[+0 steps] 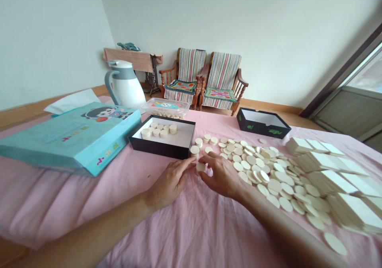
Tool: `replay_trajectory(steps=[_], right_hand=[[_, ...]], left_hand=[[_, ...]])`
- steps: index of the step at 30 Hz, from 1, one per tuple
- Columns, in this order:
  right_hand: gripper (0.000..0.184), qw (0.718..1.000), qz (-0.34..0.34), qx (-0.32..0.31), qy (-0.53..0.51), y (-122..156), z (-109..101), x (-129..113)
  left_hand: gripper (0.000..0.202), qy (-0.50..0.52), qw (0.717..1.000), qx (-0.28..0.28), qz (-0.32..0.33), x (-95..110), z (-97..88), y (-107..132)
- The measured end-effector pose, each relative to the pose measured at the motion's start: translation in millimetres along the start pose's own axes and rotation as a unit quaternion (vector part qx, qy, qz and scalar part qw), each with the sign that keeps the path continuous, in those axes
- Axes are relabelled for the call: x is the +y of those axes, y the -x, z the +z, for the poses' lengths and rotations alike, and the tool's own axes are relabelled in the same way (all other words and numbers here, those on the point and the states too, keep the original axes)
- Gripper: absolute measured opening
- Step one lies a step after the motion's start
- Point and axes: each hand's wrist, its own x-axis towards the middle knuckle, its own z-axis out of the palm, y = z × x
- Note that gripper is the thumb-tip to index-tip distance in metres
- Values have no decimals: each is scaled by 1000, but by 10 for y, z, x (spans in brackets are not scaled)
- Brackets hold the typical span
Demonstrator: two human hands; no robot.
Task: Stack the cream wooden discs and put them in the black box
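Two hands (pixel 170 182) (pixel 222 176) around one disc stack (pixel 200 167)

You've got the box (pixel 162 145) dead ahead, stacked discs (pixel 158 131) in it; loose discs (pixel 268 176) right of it, tile stacks (pixel 331 178) further right, bag (pixel 71 138) left.

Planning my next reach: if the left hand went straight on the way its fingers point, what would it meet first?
The small disc stack, just ahead of the left hand and pinched by the right hand. They look almost touching, though depth is unclear.
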Motion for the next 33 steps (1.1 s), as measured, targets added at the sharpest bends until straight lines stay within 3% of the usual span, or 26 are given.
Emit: replay_trajectory(steps=[4,7,10,12,14,16,17,22,26,33], right_hand=[[15,1000,3,4,-11,1,10,47],[21,999,7,27,-42,-40,-70,220],[20,987,79,137,-8,-67,-254,451],[16,976,147,160,8,-53,-414,573],[30,984,153,71,-66,-17,-563,648],[28,982,94,-46,-159,17,-658,685],[27,980,74,-70,-170,27,-674,695],[20,985,154,59,59,-1,-481,737],[8,987,108,13,119,-39,-275,769],[16,981,128,-12,149,-80,-183,774]], left_hand=[[55,7,1000,-5,-3,-1,-2,-2],[56,18,1000,-1,-7,-13,-6,9],[54,12,999,19,-28,-24,-9,24],[51,3,999,31,-43,-30,-9,31],[50,-1,998,38,-49,-33,-9,35],[49,1,998,38,-50,-35,-9,37],[49,2,998,38,-50,-37,-8,38],[45,1,998,38,-51,-50,-2,42],[46,1,998,39,-51,-60,2,48],[46,3,998,34,-55,-65,9,49]])
